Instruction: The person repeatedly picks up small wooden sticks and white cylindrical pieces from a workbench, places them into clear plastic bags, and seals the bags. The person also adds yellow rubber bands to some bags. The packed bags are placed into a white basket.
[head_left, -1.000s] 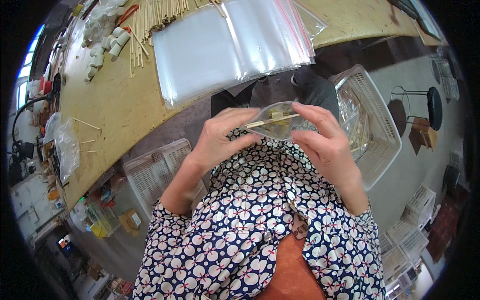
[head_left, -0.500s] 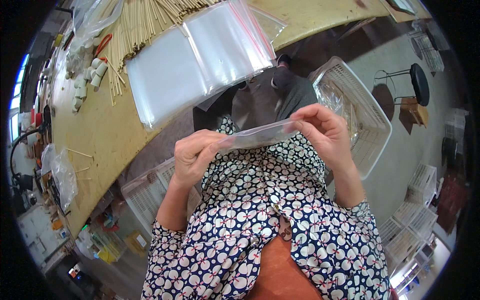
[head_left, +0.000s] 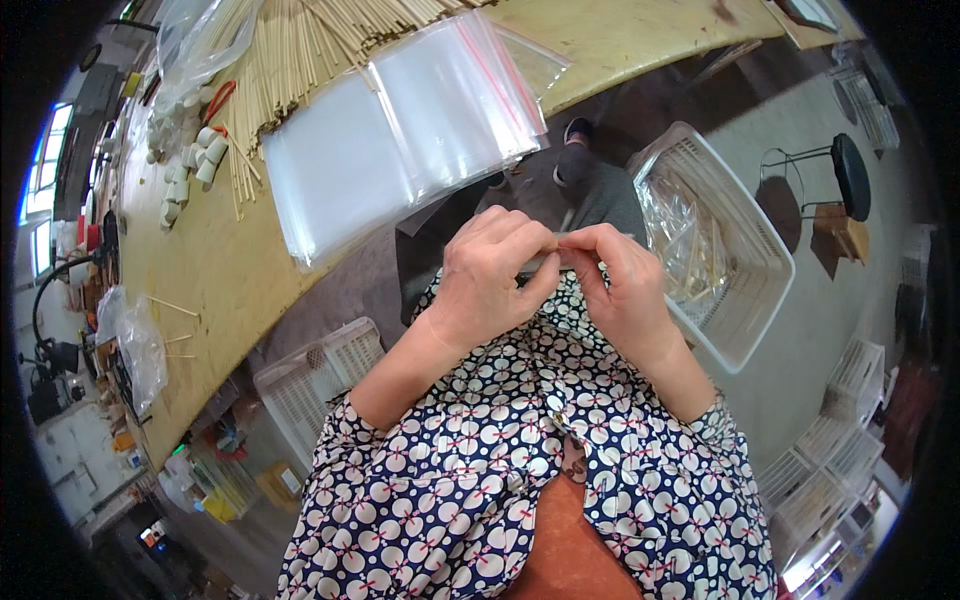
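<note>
Above my lap, my left hand (head_left: 497, 265) and my right hand (head_left: 622, 275) meet with their fingertips almost touching. Both pinch the edge of a small clear plastic bag (head_left: 567, 262), most of which is hidden behind my fingers. On the table just beyond lies a stack of flat clear zip bags (head_left: 345, 165) with red strips along the far right end. Past it a large heap of thin wooden sticks (head_left: 300, 50) spreads over the tabletop.
Right of my lap stands a white plastic basket (head_left: 765, 290) holding filled clear bags (head_left: 690, 245). Another white basket (head_left: 305, 380) is at lower left, beside the yellowish table (head_left: 225, 300). White cylinders (head_left: 205, 155) lie on the table; a black stool (head_left: 850, 175) stands far right.
My left hand has slid right along the bag's edge until it meets my right hand. The bag, stretched between them before, is now mostly covered.
</note>
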